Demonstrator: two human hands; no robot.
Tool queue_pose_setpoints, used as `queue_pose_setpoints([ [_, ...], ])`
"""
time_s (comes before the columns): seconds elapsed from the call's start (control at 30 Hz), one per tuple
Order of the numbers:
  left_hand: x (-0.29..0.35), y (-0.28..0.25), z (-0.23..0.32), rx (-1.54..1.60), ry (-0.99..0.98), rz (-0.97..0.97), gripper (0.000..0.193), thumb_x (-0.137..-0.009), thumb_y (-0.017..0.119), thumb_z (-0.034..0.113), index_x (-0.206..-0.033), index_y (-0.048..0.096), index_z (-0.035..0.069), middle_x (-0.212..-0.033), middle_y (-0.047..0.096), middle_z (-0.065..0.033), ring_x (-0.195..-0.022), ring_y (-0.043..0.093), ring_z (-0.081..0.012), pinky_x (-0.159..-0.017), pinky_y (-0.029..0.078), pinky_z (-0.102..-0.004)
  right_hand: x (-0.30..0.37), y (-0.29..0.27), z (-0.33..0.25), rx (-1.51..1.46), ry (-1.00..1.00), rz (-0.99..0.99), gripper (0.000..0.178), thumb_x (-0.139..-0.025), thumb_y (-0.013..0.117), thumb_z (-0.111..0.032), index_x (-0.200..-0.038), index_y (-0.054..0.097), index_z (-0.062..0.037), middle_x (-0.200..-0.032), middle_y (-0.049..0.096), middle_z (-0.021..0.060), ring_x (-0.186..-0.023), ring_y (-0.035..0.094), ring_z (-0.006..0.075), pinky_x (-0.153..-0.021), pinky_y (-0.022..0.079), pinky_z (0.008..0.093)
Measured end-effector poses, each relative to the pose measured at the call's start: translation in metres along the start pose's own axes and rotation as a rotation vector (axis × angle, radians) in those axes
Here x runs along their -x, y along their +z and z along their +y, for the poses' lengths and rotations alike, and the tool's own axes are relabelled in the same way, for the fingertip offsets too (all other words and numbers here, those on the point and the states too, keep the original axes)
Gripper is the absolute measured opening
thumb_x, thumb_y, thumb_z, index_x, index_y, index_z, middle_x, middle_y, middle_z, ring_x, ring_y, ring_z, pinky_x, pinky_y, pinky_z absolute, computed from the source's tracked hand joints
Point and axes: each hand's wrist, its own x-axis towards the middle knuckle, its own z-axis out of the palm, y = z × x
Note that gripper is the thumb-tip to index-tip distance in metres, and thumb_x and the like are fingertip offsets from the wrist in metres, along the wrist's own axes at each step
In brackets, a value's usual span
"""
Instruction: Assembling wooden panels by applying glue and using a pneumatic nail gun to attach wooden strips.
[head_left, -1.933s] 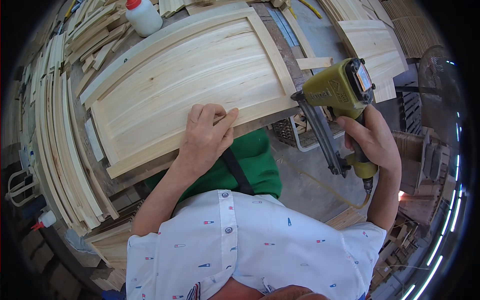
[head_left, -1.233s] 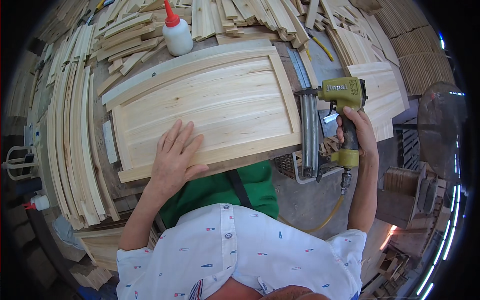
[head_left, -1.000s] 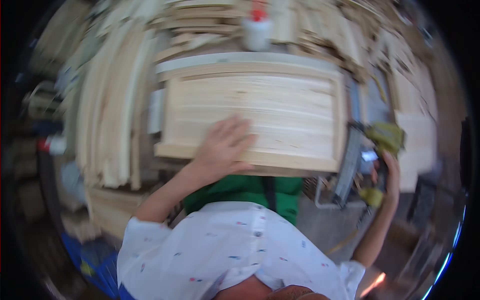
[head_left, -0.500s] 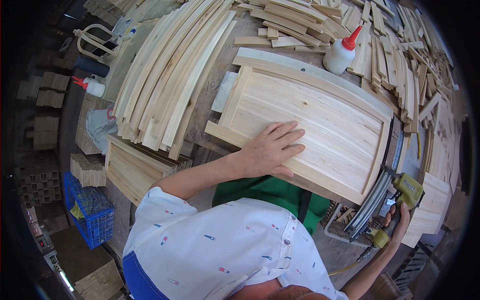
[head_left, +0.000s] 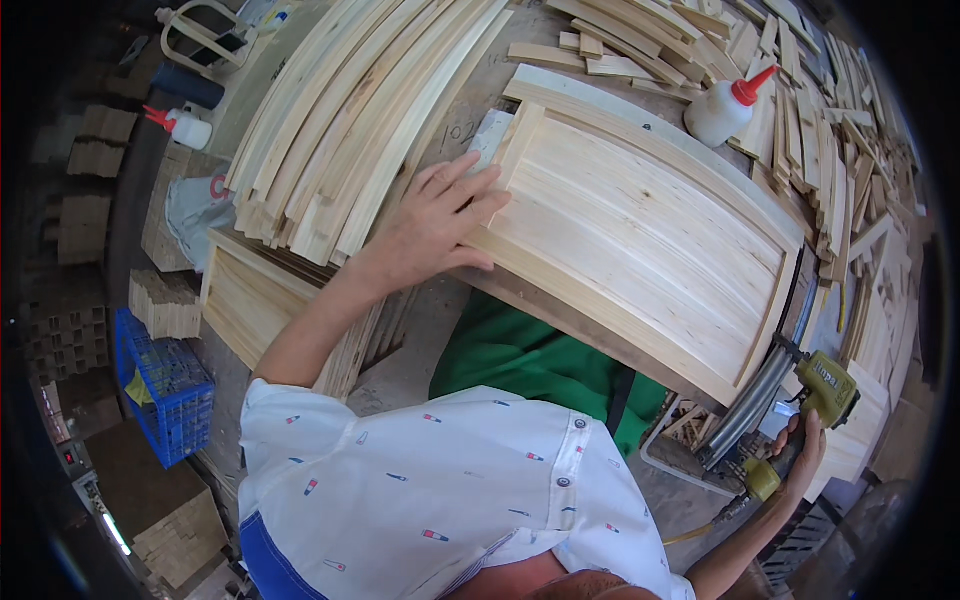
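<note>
A blue plastic crate with a lattice wall is sitting on the floor at the person's left, and something yellow is lying inside it, too small to tell further. A white squeeze bottle with a red nozzle is standing on the workbench just beyond the far edge of the wooden panel; its contents are not showing through the plastic. A second, smaller white bottle with a red tip is lying on its side well to the left, beside the pile of curved slats. The panel is lying flat on the bench in front of the person, made of pale, smooth pine with fine grain, a raised frame running round a field of boards, its long edges bowing gently. The left hand is resting open and flat, fingers spread, pressing on the panel's near left corner and gripping nothing. The right hand is closing round the handle of an olive-green nail gun, held low off the panel's right end, its long metal magazine slanting beside the panel's edge. Short flat offcuts are lying scattered over the right side of the bench, rough-sawn and pale.
</note>
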Motion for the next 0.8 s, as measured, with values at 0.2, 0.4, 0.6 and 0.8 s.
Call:
queue_pose_setpoints([
  [0.2, 0.004, 0.003, -0.01, 0.041, 0.025, 0.001, 0.068, -0.075, 0.066, 0.049, -0.132, 0.055, 0.011, -0.143, 0.045, -0.0122, -0.135, 0.037, -0.0326, -0.108, 0.03, -0.0476, 0.021, 0.09, -0.069, 0.284, -0.163, -0.108, 0.024, -0.092, 0.06, -0.025, -0.088, 0.053, -0.0025, -0.066, 0.05, 0.0035, -0.047, 0.05, 0.0107, -0.04, 0.037, 0.0234],
  [0.4, 0.011, 0.007, 0.002, 0.051, -0.081, -0.002, 0.065, -0.079, 0.064, 0.047, -0.132, 0.054, 0.011, -0.147, 0.041, -0.0113, -0.137, 0.034, -0.0325, -0.108, 0.028, -0.0504, 0.013, 0.225, -0.125, 0.445, -0.277, -0.488, 0.021, -0.087, 0.065, -0.018, -0.094, 0.056, 0.0003, -0.066, 0.058, 0.0041, -0.051, 0.055, 0.0113, -0.046, 0.041, 0.0248],
  [0.6, 0.02, 0.02, 0.009, 0.098, -0.164, 0.009, 0.068, -0.079, 0.065, 0.043, -0.138, 0.049, 0.013, -0.152, 0.034, -0.0093, -0.14, 0.027, -0.033, -0.109, 0.024, -0.0556, -0.005, 0.343, -0.147, 0.558, -0.344, -0.867, 0.028, -0.09, 0.062, -0.023, -0.098, 0.056, 0.0028, -0.072, 0.058, 0.004, -0.056, 0.059, 0.0103, -0.05, 0.048, 0.0249],
  [0.8, 0.02, 0.023, 0.007, 0.178, -0.173, 0.029, 0.069, -0.078, 0.065, 0.041, -0.138, 0.048, 0.013, -0.154, 0.031, -0.0081, -0.142, 0.025, -0.0324, -0.108, 0.022, -0.0592, -0.01, 0.377, -0.149, 0.638, -0.367, -0.874, 0.029, -0.091, 0.058, -0.024, -0.1, 0.055, 0.0044, -0.078, 0.06, 0.0056, -0.055, 0.058, 0.0097, -0.048, 0.049, 0.0244],
])
